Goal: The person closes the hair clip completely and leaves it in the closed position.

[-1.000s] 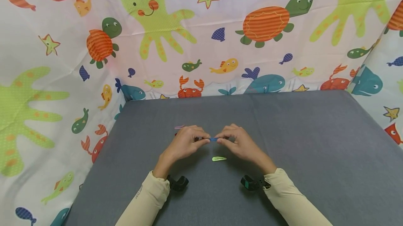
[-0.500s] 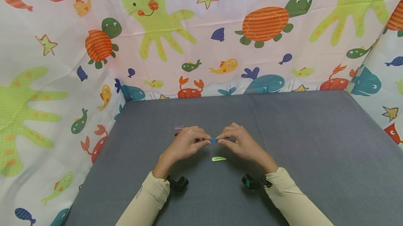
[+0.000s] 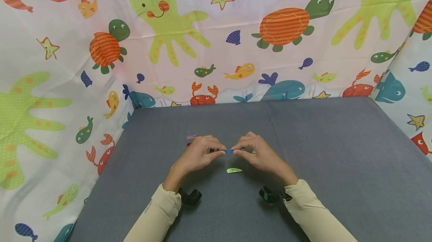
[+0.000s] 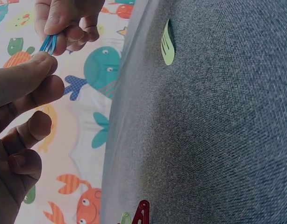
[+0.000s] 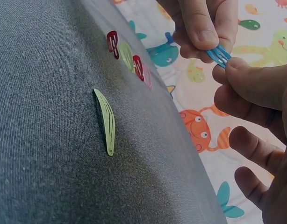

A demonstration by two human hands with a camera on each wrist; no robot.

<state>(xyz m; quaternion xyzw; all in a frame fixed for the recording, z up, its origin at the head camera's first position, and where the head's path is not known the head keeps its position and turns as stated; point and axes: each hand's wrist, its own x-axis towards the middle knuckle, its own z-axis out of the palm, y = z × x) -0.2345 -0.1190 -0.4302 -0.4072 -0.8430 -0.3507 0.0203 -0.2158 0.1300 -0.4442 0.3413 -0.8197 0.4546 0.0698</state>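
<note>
A blue snap hair clip [image 3: 228,151] is held between both hands above the grey table. My left hand [image 3: 201,153] pinches one end between thumb and forefinger, and my right hand [image 3: 255,153] pinches the other end the same way. In the right wrist view the slotted middle of the blue clip [image 5: 219,56] shows between the thumbs. Below the hands a light green hair clip [image 3: 234,170] lies on the table, apart from both. It also appears as a green clip [image 4: 168,43] in the left wrist view.
Beyond the left hand lie several more clips: a dark red clip [image 5: 113,44], a green clip [image 5: 126,57], a red clip [image 5: 138,67] and a pink clip [image 3: 192,136]. The grey table [image 3: 320,152] backs onto a curtain [image 3: 229,58] printed with sea animals.
The blue clip and both hands have come very slightly lower in the head view. Both pinches stay on the clip; the green clip below lies where it was.
</note>
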